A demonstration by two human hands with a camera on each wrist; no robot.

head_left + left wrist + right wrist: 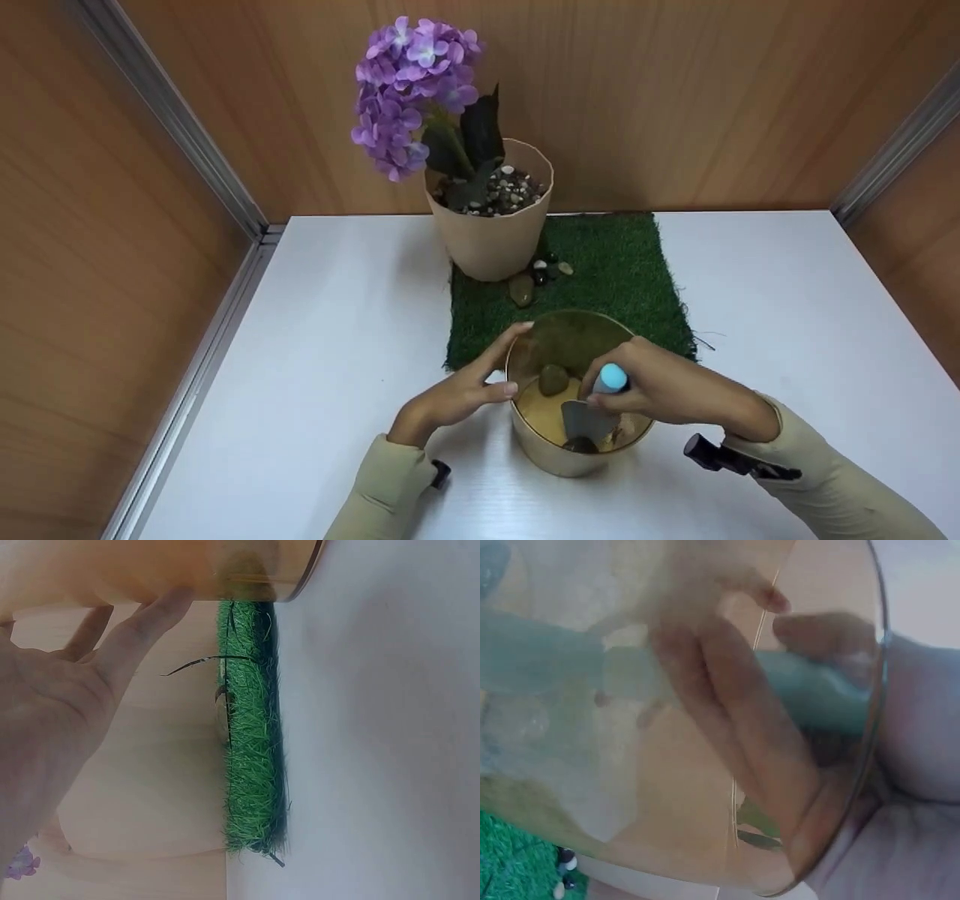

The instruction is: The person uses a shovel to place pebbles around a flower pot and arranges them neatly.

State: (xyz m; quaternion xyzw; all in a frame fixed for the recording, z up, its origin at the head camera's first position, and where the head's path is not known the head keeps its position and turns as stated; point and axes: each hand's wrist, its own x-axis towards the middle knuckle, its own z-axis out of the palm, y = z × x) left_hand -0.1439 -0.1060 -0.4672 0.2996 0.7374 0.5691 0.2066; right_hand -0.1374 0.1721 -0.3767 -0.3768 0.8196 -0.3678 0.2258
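My right hand reaches over the rim of a translucent amber container and grips a small trowel by its light blue handle. The trowel's grey blade points down inside, overlapping a dark stone. A rounded olive stone lies farther back in the container. At the left side, my left hand touches the container's wall with thumb and fingers spread apart. Through the clear wall, the right wrist view shows fingers wrapped around the blue handle.
Behind the container lies a green artificial grass mat. A beige pot with purple flowers stands at its back left, several small stones beside it. Wooden panels enclose the white table.
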